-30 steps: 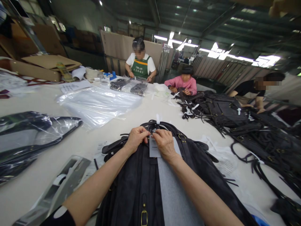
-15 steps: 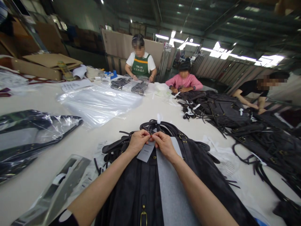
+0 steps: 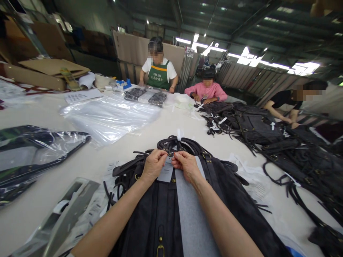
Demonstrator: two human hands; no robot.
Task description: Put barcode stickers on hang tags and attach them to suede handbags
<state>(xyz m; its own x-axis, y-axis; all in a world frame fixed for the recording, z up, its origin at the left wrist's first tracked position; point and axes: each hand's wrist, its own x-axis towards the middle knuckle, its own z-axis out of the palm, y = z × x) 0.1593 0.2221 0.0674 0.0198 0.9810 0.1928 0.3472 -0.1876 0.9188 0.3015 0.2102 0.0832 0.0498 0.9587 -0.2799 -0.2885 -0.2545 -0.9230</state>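
A black bag (image 3: 146,214) with brass buckles lies in front of me, a grey strip (image 3: 194,217) down its middle. Over its top edge, near the looped handles, my left hand (image 3: 154,165) pinches one end of a thin string. My right hand (image 3: 186,165) is closed a short gap away, fingertips on the string's other side, with something small and red at them. From the string a grey printed tag (image 3: 165,171) hangs against the bag. A white tie (image 3: 179,135) wraps the handles.
Clear plastic bags (image 3: 109,116) lie beyond on the table (image 3: 178,119). Plastic-wrapped black bags (image 3: 34,153) are at left, a grey holder (image 3: 69,210) nearer. Black bags (image 3: 257,125) pile at right. Three people work across the table.
My hands have moved slightly apart, showing the thin string between them. The tag has swung to hang straighter. The view has shifted a little.
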